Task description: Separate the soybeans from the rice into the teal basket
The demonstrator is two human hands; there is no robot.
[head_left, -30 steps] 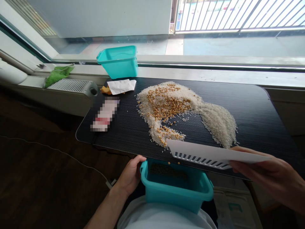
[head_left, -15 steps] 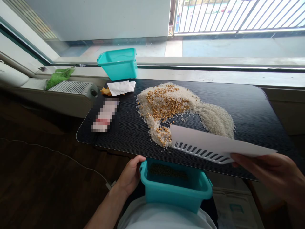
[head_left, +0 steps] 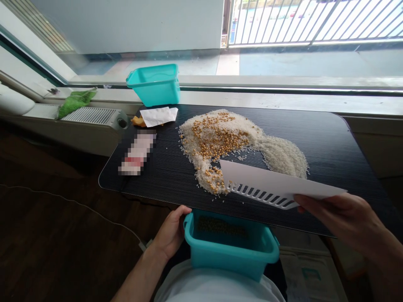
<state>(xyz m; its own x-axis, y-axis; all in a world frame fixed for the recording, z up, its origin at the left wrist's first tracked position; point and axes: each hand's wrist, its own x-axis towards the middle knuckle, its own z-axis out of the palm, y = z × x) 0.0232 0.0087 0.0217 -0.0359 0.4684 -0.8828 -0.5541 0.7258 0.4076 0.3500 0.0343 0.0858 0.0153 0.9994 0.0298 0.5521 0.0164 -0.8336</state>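
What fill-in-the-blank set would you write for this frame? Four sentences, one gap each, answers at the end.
1. The right hand holds a ____ slotted tool.
2. Counting the turquoise bin at the left hand, ____ bins of that colour are in view.
3. Yellow beans are scattered through part of the pale rice on a ____ table.
4. The green cloth lies on the ____ below the window.

Missing words: white; two; black; radiator.
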